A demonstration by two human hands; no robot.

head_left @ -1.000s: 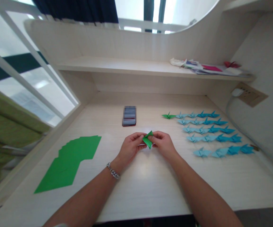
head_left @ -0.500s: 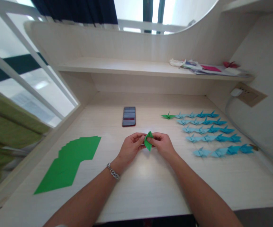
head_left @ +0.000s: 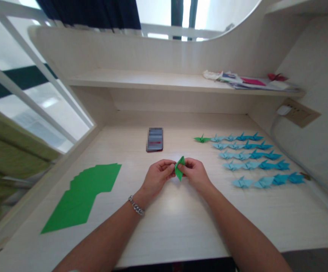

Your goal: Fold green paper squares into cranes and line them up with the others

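A small green folded paper (head_left: 180, 170), partly creased into a pointed diamond, is held up between my two hands over the desk. My left hand (head_left: 159, 175) pinches its left edge with thumb and fingers. On the other side my right hand (head_left: 195, 173) grips it, thumb across the front and fingers behind. To the right stand rows of folded paper cranes (head_left: 250, 165) in light and darker blue. One green paper crane (head_left: 202, 139) sits at the left end of the farthest row. Flat green paper sheets (head_left: 81, 192) lie fanned out at the left.
A phone (head_left: 155, 139) lies on the desk (head_left: 164, 234) beyond my hands. Above the back runs a shelf (head_left: 152, 78) with papers (head_left: 254, 82) at its right. A plug and cable (head_left: 284, 110) hang from the right wall socket. A railing (head_left: 39, 56) borders the left.
The green folded paper has turned slightly, its top tip now leaning further right. My right thumb has shifted a little on it; the rest stays in place.
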